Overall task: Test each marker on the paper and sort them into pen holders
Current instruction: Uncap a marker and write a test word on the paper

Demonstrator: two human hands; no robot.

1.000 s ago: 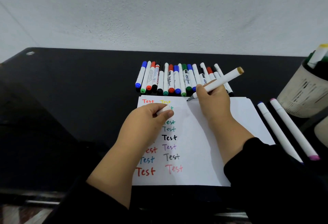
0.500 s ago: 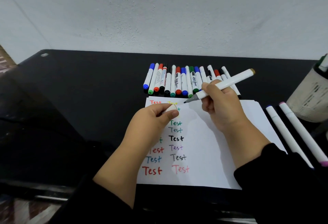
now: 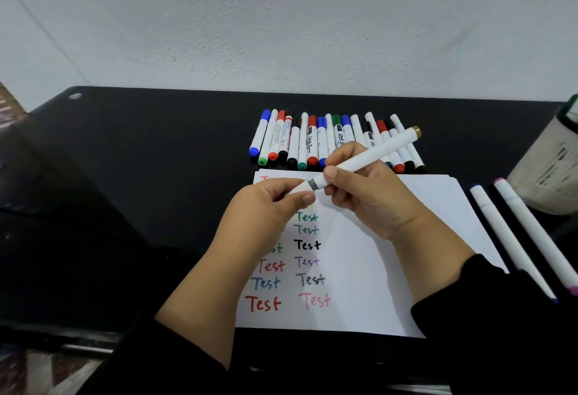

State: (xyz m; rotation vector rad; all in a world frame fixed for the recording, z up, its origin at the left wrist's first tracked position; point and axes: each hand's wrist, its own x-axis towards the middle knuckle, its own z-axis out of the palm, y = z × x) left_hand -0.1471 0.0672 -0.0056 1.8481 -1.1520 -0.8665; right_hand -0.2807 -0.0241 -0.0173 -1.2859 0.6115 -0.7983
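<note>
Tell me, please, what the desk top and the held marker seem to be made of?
Desk top: probably dark glass or gloss laminate, since it mirrors the wall. Marker: likely matte white plastic, smooth and even, with a gold end; its cap looks the same.

We note the paper [image 3: 391, 269] lying on the worktop [image 3: 156, 175]; a row of markers [image 3: 312, 141] lies just behind it, two markers [image 3: 513, 238] right of it, pen holder [image 3: 547, 169] far right.
</note>
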